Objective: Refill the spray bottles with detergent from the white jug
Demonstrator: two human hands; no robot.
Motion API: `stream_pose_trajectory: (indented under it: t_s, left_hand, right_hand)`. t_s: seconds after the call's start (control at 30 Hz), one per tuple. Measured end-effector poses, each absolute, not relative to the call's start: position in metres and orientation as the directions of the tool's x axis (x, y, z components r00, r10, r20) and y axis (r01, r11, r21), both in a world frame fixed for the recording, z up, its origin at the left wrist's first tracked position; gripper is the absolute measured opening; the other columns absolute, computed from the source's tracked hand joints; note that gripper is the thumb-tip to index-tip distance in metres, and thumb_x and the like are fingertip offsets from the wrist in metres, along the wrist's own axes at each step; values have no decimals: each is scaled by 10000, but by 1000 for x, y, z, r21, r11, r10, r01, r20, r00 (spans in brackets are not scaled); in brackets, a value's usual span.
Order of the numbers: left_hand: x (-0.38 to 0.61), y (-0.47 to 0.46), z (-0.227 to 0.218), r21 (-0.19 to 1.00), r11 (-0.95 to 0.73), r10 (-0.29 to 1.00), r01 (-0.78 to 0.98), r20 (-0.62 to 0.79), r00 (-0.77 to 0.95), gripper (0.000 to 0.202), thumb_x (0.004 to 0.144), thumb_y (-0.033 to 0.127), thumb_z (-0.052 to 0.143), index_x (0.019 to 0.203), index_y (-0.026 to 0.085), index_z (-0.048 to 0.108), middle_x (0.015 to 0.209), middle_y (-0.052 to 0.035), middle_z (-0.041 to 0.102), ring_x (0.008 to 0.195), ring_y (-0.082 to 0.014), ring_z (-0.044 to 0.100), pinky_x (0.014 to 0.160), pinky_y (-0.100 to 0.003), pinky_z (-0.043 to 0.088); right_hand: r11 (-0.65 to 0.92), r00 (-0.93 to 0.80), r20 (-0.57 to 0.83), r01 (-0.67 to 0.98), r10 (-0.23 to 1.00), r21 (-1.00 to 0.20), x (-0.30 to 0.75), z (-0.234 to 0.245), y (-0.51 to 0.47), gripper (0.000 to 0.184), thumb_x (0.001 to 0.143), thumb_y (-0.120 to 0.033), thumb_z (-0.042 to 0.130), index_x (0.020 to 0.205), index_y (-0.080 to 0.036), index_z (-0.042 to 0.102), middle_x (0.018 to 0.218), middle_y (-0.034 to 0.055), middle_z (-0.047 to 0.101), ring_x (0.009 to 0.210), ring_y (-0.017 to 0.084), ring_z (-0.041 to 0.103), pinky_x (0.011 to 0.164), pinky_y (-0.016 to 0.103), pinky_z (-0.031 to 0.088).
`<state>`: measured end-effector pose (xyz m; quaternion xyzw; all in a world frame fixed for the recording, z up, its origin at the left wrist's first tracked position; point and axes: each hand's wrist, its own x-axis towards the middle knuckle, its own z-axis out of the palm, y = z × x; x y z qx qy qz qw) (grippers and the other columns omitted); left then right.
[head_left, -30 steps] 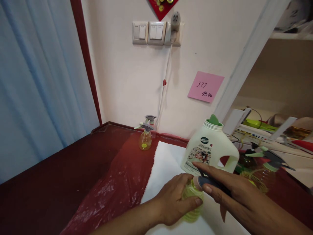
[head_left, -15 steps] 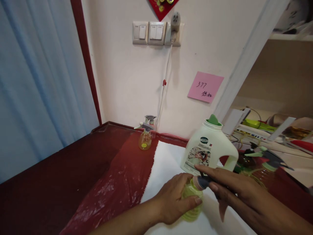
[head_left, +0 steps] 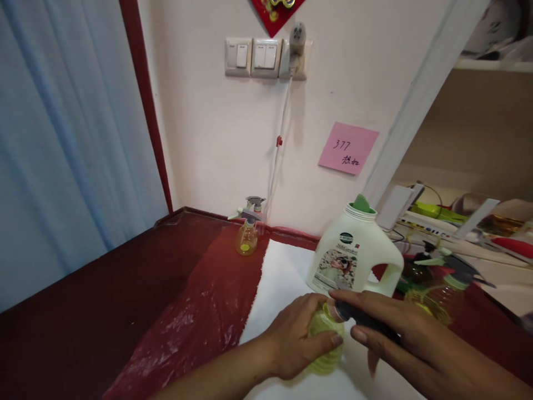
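Observation:
My left hand (head_left: 293, 339) is wrapped round a small yellow-green spray bottle (head_left: 325, 344) standing on a white sheet (head_left: 283, 278). My right hand (head_left: 400, 339) is closed over the bottle's dark grey sprayer head (head_left: 358, 318), index finger stretched along its top. Just behind them stands a white detergent jug (head_left: 353, 258) with a green spout and no cap.
A second small spray bottle (head_left: 247, 233) stands at the wall on red plastic film (head_left: 195, 322). More spray bottles (head_left: 441, 283) and clutter lie to the right. A pink note (head_left: 347, 148), switches (head_left: 252, 55) and a plugged white cable hang on the wall. A blue curtain (head_left: 62, 139) lies left.
The view has shifted slightly. My right hand has turned a little on the sprayer head, its fingers sitting lower; the left hand keeps its grip on the bottle.

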<state>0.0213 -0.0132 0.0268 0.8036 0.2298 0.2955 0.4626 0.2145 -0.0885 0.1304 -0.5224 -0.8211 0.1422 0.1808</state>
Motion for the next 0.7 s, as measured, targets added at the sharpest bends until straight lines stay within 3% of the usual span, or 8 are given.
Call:
stream_pose_trajectory:
  t_s: [0.7]
  left_hand:
    - [22, -14, 25, 881, -464, 653, 86, 275, 706, 435, 886, 423, 650, 1274, 251, 558, 1239, -69, 631, 1142, -296, 558, 989, -469, 438]
  right_hand:
    - [386, -348, 169, 812, 922, -438, 213, 128, -93, 429, 965, -429, 526, 1385, -343, 547, 1327, 22, 664, 1153, 213, 665, 955, 311, 567]
